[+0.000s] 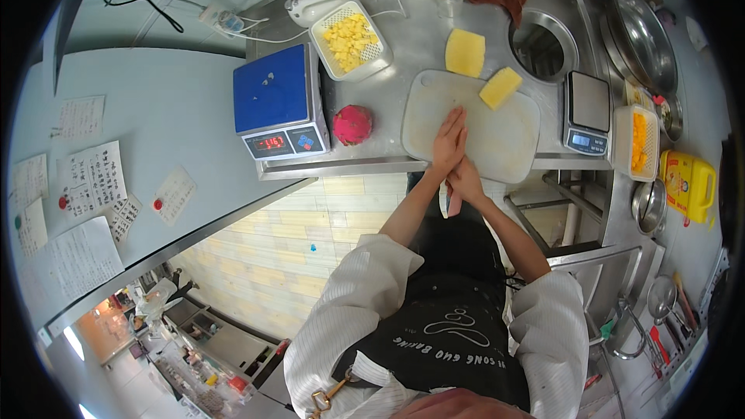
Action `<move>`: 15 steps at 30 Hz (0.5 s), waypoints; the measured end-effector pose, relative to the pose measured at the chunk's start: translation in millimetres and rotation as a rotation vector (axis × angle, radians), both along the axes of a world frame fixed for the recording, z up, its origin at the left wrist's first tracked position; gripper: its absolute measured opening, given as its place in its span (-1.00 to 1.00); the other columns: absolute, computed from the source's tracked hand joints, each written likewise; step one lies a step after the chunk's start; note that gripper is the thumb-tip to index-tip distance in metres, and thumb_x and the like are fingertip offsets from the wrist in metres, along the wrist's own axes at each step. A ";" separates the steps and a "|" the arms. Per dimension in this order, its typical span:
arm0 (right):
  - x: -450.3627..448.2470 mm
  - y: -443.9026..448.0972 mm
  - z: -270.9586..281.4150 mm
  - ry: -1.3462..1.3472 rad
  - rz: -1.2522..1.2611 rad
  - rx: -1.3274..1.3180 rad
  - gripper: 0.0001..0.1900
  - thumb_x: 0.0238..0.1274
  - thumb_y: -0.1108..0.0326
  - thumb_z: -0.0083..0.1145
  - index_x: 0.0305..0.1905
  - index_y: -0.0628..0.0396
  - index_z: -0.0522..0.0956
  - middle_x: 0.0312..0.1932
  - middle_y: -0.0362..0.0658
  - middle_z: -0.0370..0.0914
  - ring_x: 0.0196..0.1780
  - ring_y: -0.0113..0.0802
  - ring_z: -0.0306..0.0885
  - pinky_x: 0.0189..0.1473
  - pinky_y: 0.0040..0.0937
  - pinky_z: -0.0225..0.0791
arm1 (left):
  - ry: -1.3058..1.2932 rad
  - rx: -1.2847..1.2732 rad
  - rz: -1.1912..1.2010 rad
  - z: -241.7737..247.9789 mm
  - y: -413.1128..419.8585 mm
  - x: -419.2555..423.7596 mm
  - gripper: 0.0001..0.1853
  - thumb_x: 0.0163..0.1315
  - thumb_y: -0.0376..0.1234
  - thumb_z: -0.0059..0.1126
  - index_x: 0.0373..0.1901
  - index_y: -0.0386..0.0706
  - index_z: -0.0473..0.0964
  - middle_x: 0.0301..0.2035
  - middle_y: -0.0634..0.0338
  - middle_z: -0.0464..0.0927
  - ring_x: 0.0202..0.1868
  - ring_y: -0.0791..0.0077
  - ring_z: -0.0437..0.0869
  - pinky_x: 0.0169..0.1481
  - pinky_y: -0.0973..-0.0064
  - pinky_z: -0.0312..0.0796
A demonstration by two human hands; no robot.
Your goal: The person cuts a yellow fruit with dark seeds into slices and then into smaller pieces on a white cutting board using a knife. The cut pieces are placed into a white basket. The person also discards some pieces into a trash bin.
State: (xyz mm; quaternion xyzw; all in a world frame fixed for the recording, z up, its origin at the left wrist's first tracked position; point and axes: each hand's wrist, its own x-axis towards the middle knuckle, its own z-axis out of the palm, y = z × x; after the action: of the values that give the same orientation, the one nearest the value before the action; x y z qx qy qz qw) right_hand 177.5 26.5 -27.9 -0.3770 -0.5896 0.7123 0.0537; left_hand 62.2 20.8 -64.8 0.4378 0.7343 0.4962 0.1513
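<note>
My left hand [449, 144] is stretched flat over the near part of a white cutting board [506, 145], fingers straight, nothing seen in it. Against its heel lies my right hand [467, 181], wrapped around a pink strip-like object [454, 206] with a pale edge, mostly hidden by the hand. A peeled pineapple piece [500, 88] rests on the board's far right corner; another peeled pineapple piece [465, 53] lies just behind the board. Left of the board is a red dragon fruit [353, 125]. A white basket [380, 64] holds diced yellow fruit [349, 41].
A blue-topped scale [272, 90] stands at left, a small digital scale [588, 105] at right. Behind it is a round steel opening [541, 46]. A container of orange fruit pieces [639, 142], steel bowls [643, 35] and a yellow jug [688, 183] line the right side.
</note>
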 end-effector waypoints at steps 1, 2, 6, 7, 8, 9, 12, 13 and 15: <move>-3.1 -2.3 3.2 0.012 -0.014 -0.080 -0.69 0.32 0.52 0.01 0.13 0.25 0.35 -0.54 -0.08 0.57 -0.60 -0.30 0.60 -0.56 -0.29 0.48 | -0.019 0.001 0.010 0.6 -3.1 -4.1 -0.60 0.43 -0.42 0.06 0.28 -0.23 0.52 0.32 -0.04 0.48 0.42 -0.05 0.41 0.49 0.16 0.28; -8.1 -4.0 6.2 -0.013 0.015 -0.073 -0.68 0.33 0.52 0.01 0.15 0.24 0.35 -0.54 -0.10 0.56 -0.60 -0.32 0.60 -0.56 -0.30 0.48 | -0.038 0.003 0.019 1.2 -5.0 -9.9 -0.61 0.44 -0.45 0.04 0.27 -0.24 0.52 0.31 -0.05 0.49 0.41 -0.05 0.42 0.49 0.16 0.28; -40.1 0.3 47.1 -0.026 0.089 0.042 -0.71 0.35 0.43 0.03 0.11 0.24 0.35 -0.56 -0.12 0.57 -0.60 -0.34 0.59 -0.52 -0.30 0.51 | 0.030 0.025 -0.010 59.7 -3.0 -53.2 -0.61 0.43 -0.50 0.02 0.26 -0.24 0.53 0.29 -0.08 0.51 0.41 -0.03 0.43 0.48 0.19 0.30; -54.7 4.6 61.3 -0.003 0.091 0.093 -0.72 0.36 0.39 0.05 0.07 0.26 0.35 -0.57 -0.12 0.57 -0.61 -0.33 0.59 -0.50 -0.30 0.52 | 0.075 0.020 -0.040 82.3 1.7 -75.6 -0.61 0.42 -0.51 0.02 0.27 -0.25 0.53 0.30 -0.09 0.50 0.42 -0.02 0.42 0.47 0.20 0.30; -72.6 10.0 83.9 0.070 0.075 0.067 -0.73 0.36 0.36 0.06 0.04 0.25 0.36 -0.58 -0.12 0.57 -0.61 -0.34 0.59 -0.49 -0.30 0.52 | 0.192 0.033 -0.031 106.8 7.4 -98.4 -0.62 0.44 -0.47 0.02 0.26 -0.25 0.53 0.28 -0.09 0.52 0.39 -0.01 0.46 0.45 0.22 0.34; -92.0 15.6 109.6 0.142 0.055 0.043 -0.74 0.35 0.33 0.07 0.00 0.24 0.37 -0.59 -0.13 0.57 -0.60 -0.34 0.60 -0.49 -0.31 0.52 | 0.307 0.052 -0.025 123.9 12.1 -124.4 -0.63 0.46 -0.44 0.02 0.25 -0.24 0.53 0.26 -0.10 0.53 0.37 -0.01 0.50 0.42 0.25 0.37; -121.9 29.0 160.6 0.153 0.053 -0.006 -0.75 0.35 0.30 0.10 -0.03 0.23 0.39 -0.61 -0.15 0.56 -0.59 -0.34 0.59 -0.48 -0.31 0.49 | 0.454 0.244 0.063 151.6 28.5 -221.6 -0.66 0.42 -0.44 0.07 0.19 -0.25 0.58 0.13 -0.08 0.64 0.25 0.01 0.62 0.34 0.21 0.45; -119.4 33.9 163.2 0.136 0.039 0.012 -0.75 0.35 0.30 0.11 -0.03 0.22 0.40 -0.60 -0.15 0.56 -0.59 -0.34 0.59 -0.48 -0.31 0.49 | 0.438 0.216 0.086 144.6 36.7 -256.7 -0.66 0.44 -0.42 0.06 0.19 -0.27 0.58 0.15 -0.10 0.62 0.26 -0.02 0.60 0.36 0.19 0.42; -105.4 29.2 165.6 0.096 0.022 0.057 -0.76 0.36 0.29 0.13 -0.04 0.21 0.41 -0.57 -0.14 0.57 -0.58 -0.34 0.58 -0.48 -0.30 0.48 | 0.671 -0.215 0.110 81.8 20.5 -349.9 -0.56 0.41 -0.23 0.15 0.26 -0.22 0.53 0.28 -0.17 0.49 0.34 -0.23 0.45 0.46 0.04 0.27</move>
State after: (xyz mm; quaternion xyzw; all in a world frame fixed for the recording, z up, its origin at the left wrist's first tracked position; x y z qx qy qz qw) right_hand 72.1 55.6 137.7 -0.3342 -0.6105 0.7131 0.0845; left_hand -287.7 41.2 17.0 0.5175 0.8137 0.2522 -0.0800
